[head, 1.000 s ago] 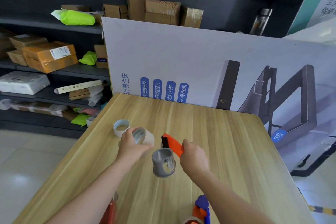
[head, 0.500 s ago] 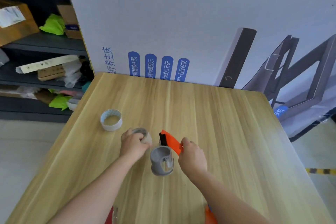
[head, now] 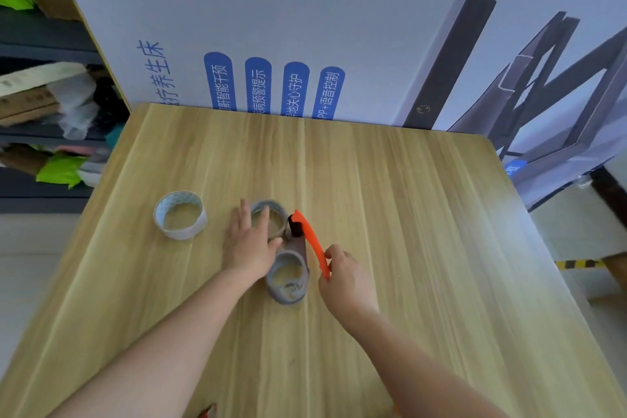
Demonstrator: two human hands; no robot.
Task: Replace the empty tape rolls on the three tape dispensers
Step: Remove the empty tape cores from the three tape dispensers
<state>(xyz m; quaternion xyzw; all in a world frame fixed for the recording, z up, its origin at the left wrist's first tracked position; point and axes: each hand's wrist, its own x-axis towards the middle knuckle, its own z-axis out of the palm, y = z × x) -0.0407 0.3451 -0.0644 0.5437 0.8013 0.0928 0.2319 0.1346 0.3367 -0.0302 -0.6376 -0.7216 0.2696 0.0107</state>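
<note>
Your left hand (head: 249, 248) lies flat, fingers spread, on a tape roll (head: 269, 219) near the middle of the tabletop (head: 407, 214). Your right hand (head: 342, 273) pinches the orange handle of the grey tape dispenser (head: 288, 276), just nearer you. A white roll (head: 179, 219) sits toward the left edge.

Orange-handled dispenser (head: 298, 248) lying between two tape rolls (head: 179, 219).

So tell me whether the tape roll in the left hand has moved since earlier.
Yes. The tape roll came down onto the table, right of the white roll.
</note>
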